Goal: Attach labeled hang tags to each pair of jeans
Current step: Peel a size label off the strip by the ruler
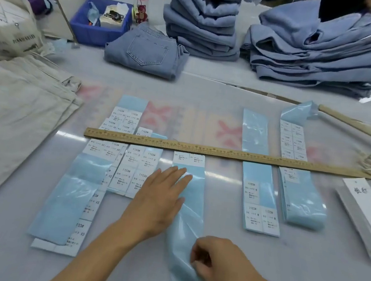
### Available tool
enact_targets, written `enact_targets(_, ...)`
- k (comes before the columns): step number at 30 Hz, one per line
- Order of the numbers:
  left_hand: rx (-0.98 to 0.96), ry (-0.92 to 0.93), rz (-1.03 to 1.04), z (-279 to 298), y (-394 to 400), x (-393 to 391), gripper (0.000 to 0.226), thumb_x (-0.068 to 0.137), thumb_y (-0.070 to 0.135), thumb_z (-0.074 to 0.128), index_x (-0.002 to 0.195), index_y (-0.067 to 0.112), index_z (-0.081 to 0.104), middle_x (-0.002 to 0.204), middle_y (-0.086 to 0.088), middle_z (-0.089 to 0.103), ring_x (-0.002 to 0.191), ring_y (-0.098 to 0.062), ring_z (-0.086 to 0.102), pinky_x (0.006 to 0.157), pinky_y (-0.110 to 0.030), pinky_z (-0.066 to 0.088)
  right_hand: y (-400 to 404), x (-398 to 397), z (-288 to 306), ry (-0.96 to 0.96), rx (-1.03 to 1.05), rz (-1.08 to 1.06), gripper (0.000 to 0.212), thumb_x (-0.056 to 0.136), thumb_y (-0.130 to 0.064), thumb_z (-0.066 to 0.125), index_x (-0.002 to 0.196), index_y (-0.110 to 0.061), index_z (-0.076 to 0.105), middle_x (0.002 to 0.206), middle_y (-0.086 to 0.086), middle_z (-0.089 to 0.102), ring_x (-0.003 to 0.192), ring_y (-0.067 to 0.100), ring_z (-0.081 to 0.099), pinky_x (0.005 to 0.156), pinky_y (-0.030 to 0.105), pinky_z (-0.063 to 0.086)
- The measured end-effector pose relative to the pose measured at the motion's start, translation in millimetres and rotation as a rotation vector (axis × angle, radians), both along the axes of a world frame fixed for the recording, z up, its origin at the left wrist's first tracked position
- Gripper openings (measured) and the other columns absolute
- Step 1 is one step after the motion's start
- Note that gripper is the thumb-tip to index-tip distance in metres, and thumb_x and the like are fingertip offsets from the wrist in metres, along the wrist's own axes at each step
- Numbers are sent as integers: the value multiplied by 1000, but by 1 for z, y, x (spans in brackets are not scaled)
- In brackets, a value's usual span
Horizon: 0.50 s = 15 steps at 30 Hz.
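I'm still at label prep: left grip (161, 197) spread flat on the blue backing strip (191, 212), right grip (217, 259) pinching its edge, the jeans stacks (203, 20) untagged as far as I can see

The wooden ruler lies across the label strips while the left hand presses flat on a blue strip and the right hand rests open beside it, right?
Not quite. In the head view the right hand pinches the blue strip rather than resting open. The left hand does press flat, and the wooden ruler crosses the strips.

I see the ruler (224, 153) lying across the label strips (261, 172) on the table (217, 218). Folded jeans (147, 51) lie beyond it, with two jeans stacks (203, 22) to their right and a bin (101, 21) to their left.
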<state>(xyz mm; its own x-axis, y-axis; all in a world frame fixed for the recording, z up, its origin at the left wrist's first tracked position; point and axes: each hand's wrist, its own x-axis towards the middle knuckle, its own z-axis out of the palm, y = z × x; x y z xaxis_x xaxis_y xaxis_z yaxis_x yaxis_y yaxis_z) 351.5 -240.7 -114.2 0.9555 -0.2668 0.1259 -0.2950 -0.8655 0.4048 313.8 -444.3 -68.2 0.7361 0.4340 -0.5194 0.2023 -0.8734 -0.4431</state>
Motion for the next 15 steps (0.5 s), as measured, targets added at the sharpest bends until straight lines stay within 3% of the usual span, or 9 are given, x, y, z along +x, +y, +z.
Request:
enact_targets(2,97,99,-60,-5,-4,0,46,107,34,38,153,26,38,167,3,22,155,-17,13,124,-33,-6,2,9,4,-156,8,65,12,90,-33,49,96,-29,58,98,-8,67,89,14,61,82,30,49)
enact_targets(3,128,116,-71,-6,-6,0,44,107,35,38,150,27,40,166,2,23,154,-17,16,125,-34,-2,3,19,6,-251,40,68,10,94,-32,48,98,-30,57,98,-7,65,89,15,60,82,33,49)
enact_targets(5,121,58,-70,-3,-9,2,33,102,27,51,134,20,57,154,-4,45,143,-24,41,121,-41,24,5,48,7,-390,152,16,13,99,-26,51,106,-30,62,101,-8,62,89,13,57,82,31,48)
enact_targets(7,87,-59,-47,2,-11,2,14,95,19,64,107,14,68,120,-5,66,110,-30,62,99,-43,47,4,83,4,-452,238,-45,18,100,-18,55,114,-22,66,105,-6,61,90,10,56,81,27,46)
enact_targets(11,66,-120,-6,6,-16,-2,8,91,16,67,98,16,68,93,1,65,87,-27,62,80,-39,52,9,126,-12,-510,286,-133,21,99,-9,56,115,-13,70,111,0,66,100,17,60,90,31,48)
enact_targets(15,125,-230,11,-2,-23,-6,23,77,5,79,97,14,72,77,0,61,72,-28,60,65,-37,52,12,139,-29,-502,291,-159,22,99,-8,57,116,-11,71,114,3,67,104,20,60,94,35,48)
